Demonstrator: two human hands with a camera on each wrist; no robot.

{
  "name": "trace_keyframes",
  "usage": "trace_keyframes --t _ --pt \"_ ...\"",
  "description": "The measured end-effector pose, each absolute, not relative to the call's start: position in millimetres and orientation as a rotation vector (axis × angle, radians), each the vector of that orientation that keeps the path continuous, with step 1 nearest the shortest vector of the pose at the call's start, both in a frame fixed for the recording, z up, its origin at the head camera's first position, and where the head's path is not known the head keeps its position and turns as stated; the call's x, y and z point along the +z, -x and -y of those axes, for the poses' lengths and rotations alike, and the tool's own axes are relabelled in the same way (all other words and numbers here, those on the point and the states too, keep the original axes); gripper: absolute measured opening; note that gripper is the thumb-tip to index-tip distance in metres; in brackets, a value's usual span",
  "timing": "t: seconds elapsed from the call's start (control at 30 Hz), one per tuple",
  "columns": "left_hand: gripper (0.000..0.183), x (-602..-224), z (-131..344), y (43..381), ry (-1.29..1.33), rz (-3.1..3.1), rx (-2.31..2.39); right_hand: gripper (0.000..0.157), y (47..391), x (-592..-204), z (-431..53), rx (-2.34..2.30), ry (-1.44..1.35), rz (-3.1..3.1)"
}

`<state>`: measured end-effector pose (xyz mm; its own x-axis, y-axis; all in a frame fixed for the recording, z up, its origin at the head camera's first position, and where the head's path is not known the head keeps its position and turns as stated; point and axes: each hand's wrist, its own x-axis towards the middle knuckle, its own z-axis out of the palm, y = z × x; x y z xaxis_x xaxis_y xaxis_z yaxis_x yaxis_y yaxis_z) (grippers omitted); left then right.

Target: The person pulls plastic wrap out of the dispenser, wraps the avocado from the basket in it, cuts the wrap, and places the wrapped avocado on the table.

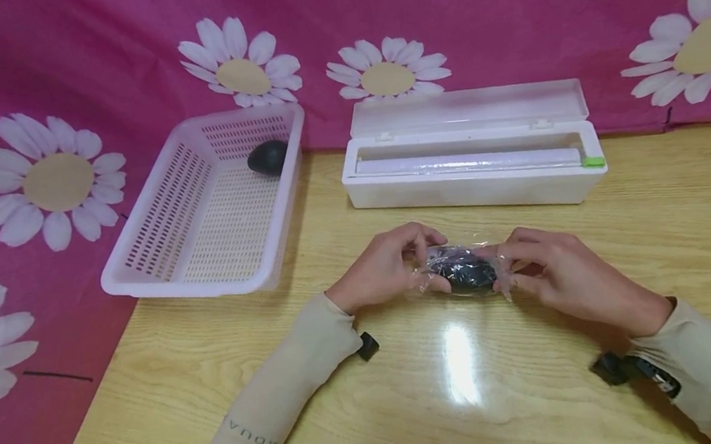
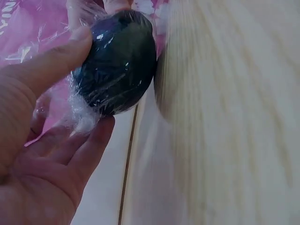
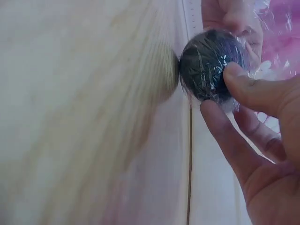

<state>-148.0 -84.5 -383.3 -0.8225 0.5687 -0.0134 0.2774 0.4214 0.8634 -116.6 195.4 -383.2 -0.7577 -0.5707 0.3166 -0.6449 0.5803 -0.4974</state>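
Observation:
A dark green-black avocado lies on the table, wrapped in clear plastic film with loose, crinkled ends at both sides. My left hand grips its left end, thumb and fingers curled round the film. From the other side, my right hand pinches the right end between thumb and fingers. In the left wrist view the glossy avocado shows the film gathered by the left fingertips. The right wrist view has the right thumb pressed on the wrapped avocado, with a fingertip at its end.
Behind the hands stands an open white cling film box holding a film roll, its clear lid raised. At left, a white slotted basket contains another dark avocado. A pink flowered cloth hangs behind the wooden table.

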Motion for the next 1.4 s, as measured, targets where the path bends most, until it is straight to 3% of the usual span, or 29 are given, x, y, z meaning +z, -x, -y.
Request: trace_keyframes --t 0.13,0.23,0.37,0.5,0.57,0.7,0.87,1.0,1.4 --pt "0.039 -383 84 149 -0.799 -2.477 1.270 0.050 117 -383 -195 0.930 -1.009 2.685" --pt "0.041 -382 83 149 -0.855 -2.516 1.230 0.049 117 -381 -193 0.974 -0.981 2.715" --pt "0.029 -382 81 148 -0.911 -2.551 1.194 0.041 118 -379 -188 0.966 -0.953 2.709" --pt "0.034 -380 81 147 -0.919 -2.562 1.177 0.028 119 -379 -187 0.917 -0.901 2.687" --pt "0.024 -380 81 147 -0.907 -2.546 1.177 0.024 119 -379 -188 0.902 -0.882 2.675" --pt "0.036 -379 82 148 -0.863 -2.492 1.217 0.032 119 -379 -191 0.863 -0.905 2.657" --pt "0.033 -378 85 149 -0.852 -2.460 1.241 0.050 116 -376 -195 0.867 -0.991 2.687" --pt "0.048 -377 86 150 -0.826 -2.477 1.225 0.054 115 -375 -196 0.814 -1.087 2.662" --pt "0.030 -379 86 152 -0.969 -2.597 1.193 0.050 112 -376 -200 0.762 -1.263 2.512"
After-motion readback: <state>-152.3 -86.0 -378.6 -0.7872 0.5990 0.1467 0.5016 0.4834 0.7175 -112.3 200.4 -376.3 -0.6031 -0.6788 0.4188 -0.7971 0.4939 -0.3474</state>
